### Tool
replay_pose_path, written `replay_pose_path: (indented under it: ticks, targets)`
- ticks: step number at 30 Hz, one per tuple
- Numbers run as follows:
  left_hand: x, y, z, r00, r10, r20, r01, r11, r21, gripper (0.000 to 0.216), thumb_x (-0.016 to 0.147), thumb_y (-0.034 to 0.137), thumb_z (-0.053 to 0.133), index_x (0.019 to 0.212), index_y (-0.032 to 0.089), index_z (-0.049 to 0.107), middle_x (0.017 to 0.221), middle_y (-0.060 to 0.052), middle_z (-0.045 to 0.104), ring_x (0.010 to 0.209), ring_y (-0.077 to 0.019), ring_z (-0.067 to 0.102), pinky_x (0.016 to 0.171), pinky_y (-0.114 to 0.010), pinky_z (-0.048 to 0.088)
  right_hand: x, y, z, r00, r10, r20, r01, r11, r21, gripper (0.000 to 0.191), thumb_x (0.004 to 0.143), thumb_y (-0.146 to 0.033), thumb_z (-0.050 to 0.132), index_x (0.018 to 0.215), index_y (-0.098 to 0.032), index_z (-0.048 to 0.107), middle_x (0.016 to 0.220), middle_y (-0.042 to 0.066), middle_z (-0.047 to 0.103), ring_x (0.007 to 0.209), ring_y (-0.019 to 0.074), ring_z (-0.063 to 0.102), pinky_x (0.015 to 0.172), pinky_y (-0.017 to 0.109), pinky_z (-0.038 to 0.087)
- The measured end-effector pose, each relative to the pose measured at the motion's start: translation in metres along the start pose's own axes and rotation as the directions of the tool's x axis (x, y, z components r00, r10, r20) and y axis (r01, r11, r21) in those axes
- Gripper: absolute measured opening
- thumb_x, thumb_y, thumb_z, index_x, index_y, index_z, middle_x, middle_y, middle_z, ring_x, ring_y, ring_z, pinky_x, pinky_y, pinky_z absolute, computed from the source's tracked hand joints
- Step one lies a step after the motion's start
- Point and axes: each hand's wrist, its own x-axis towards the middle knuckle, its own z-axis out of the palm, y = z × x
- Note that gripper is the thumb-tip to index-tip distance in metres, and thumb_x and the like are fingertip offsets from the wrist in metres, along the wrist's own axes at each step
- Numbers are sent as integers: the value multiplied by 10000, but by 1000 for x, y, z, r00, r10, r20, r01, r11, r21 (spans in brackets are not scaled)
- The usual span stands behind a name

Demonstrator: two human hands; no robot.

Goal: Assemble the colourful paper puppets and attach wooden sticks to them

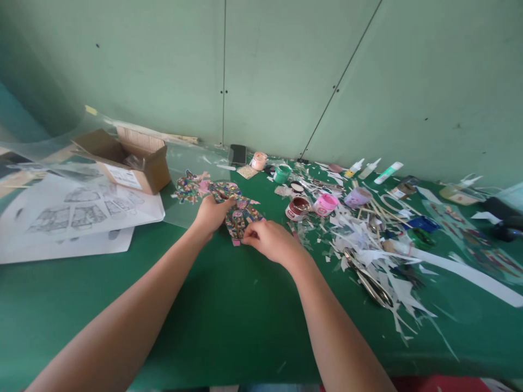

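Note:
A flat, multicoloured cutout [239, 218] with a busy pattern, pink patches and jagged edges lies over the green table in front of me. It is too small to tell what it depicts. My left hand [211, 213] grips the cutout near its middle, thumb on top and the other fingers mostly hidden beneath. At its lower right edge, my right hand [272, 239] has thumb and fingertips pinched together against it. Whether the right fingers also hold some small piece cannot be made out. Behind the cutout lies a clear plastic sheet [183, 155].
An open cardboard box [153, 171] and printed line drawings [77, 218] are at left. Paint jars, including a pink one [326, 204] and a dark red one [297, 208], stand right of the cutout. White paper scraps [392, 277] surround metal pliers [370, 280]. Glue bottles [354, 167] lie farther back.

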Motion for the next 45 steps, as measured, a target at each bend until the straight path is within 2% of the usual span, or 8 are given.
replay_pose_path:
  ticks: [4, 8, 12, 16, 22, 30, 36, 45]
  targets:
    - [-3, 5, -2, 994, -61, 88, 63, 998, -21, 182, 616, 309, 675, 710, 155, 645, 631, -7, 646, 592, -170, 588, 570, -280, 455, 2, 5, -1, 994, -36, -104, 66, 951, 304, 87, 829, -236, 617, 792, -206, 690, 706, -15, 679, 608, 123, 600, 563, 228, 430]
    - [-7, 11, -4, 978, -53, 200, 72, 993, -89, 121, 577, 236, 653, 661, 164, 602, 577, 28, 592, 507, -118, 509, 510, -246, 421, 10, 11, 7, 975, 151, -163, -27, 807, 590, 133, 792, -214, 616, 884, -186, 708, 713, -3, 680, 544, 117, 597, 553, 257, 510]
    - [-9, 13, -4, 972, -60, 227, 85, 991, -106, 138, 540, 205, 655, 617, 168, 547, 544, 44, 548, 485, -99, 473, 479, -230, 396, 17, 20, 15, 961, 205, -188, -41, 773, 634, 58, 754, -224, 657, 767, -174, 685, 634, -12, 652, 528, 120, 597, 565, 272, 524]
    - [-9, 11, -3, 965, -59, 257, 91, 989, -115, 190, 523, 192, 670, 578, 174, 489, 503, 55, 493, 465, -90, 457, 459, -223, 386, 22, 23, 21, 958, 212, -194, -19, 719, 695, 153, 671, -287, 737, 694, -183, 627, 601, -41, 612, 502, 104, 563, 494, 240, 502]
    - [-9, 10, -1, 954, -54, 296, 91, 989, -112, 216, 513, 133, 679, 681, 154, 545, 605, 20, 602, 538, -120, 551, 508, -243, 453, 24, 24, 24, 962, 243, -123, -56, 618, 784, 195, 615, -297, 764, 716, -179, 646, 573, -36, 619, 498, 121, 587, 498, 260, 518]
    - [-13, 15, -2, 965, -3, 264, 29, 995, -98, 212, 538, 81, 675, 657, 171, 525, 506, 67, 521, 472, -86, 467, 463, -212, 384, 19, 25, 18, 948, 227, -222, -70, 830, 553, 190, 669, -353, 738, 730, -173, 732, 598, -10, 654, 496, 103, 523, 481, 226, 416]
    - [-10, 10, -2, 959, 21, 283, 16, 992, -127, 207, 532, 116, 679, 696, 162, 562, 601, 32, 603, 533, -112, 531, 503, -232, 417, 18, 25, 19, 951, 240, -195, -94, 825, 558, 174, 727, -340, 674, 764, -182, 738, 610, -9, 663, 469, 103, 513, 472, 228, 419]
    - [-4, 0, 0, 964, 52, 259, -35, 997, -68, 193, 534, 141, 679, 693, 164, 572, 610, 30, 612, 564, -135, 555, 545, -252, 426, 18, 25, 20, 970, 64, -236, 33, 923, 384, 164, 771, -191, 602, 876, -207, 727, 798, 15, 732, 685, 151, 652, 637, 266, 501]
